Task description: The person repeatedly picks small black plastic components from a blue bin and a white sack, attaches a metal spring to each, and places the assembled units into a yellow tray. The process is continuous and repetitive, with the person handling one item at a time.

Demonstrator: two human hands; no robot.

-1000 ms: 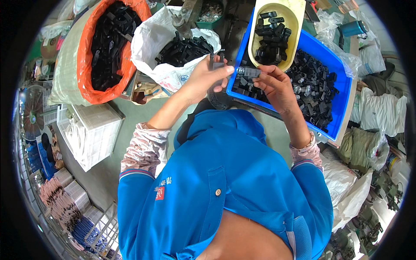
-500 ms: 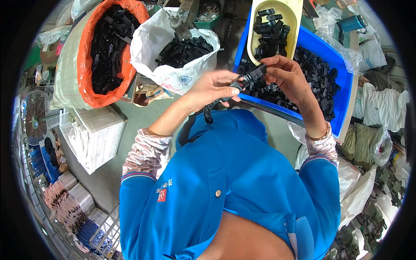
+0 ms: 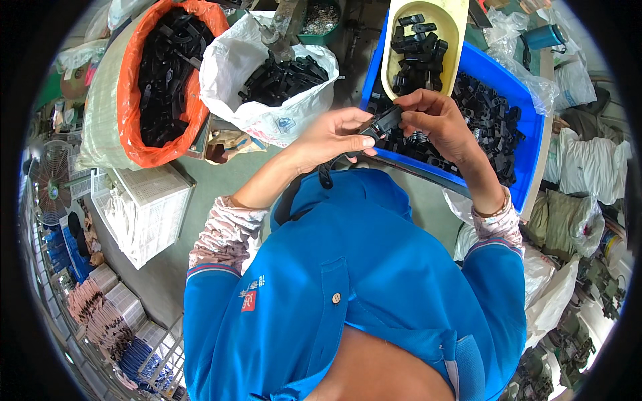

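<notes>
Possibly at risk from a slip: small black part (image 3: 386,121) pinched between thumb and fingertips of the right hand (image 3: 439,125), nearly closed on it. If dropped, could land among lookalikes in the blue bin (image 3: 538,137) and be hard to find again. Could also go askew against the curved black piece (image 3: 326,175) in the left hand (image 3: 331,139), half curled round it with thumb on top, through a poor angle or a loosened grip. Both held near the bin's left end; cannot tell whether joined or merely touching. Might nudge the yellow tray (image 3: 453,50), just beside the right fingertips, by lifting carelessly.

As for containers: in the tray, overlapping the bin, a pile of black pieces; in the bin, many small black parts and apparently some shiny coils (image 3: 420,138); in the white sack (image 3: 219,83) and orange-lined sack (image 3: 127,100), heaped black pieces; in the green container (image 3: 321,39), small metallic bits.
</notes>
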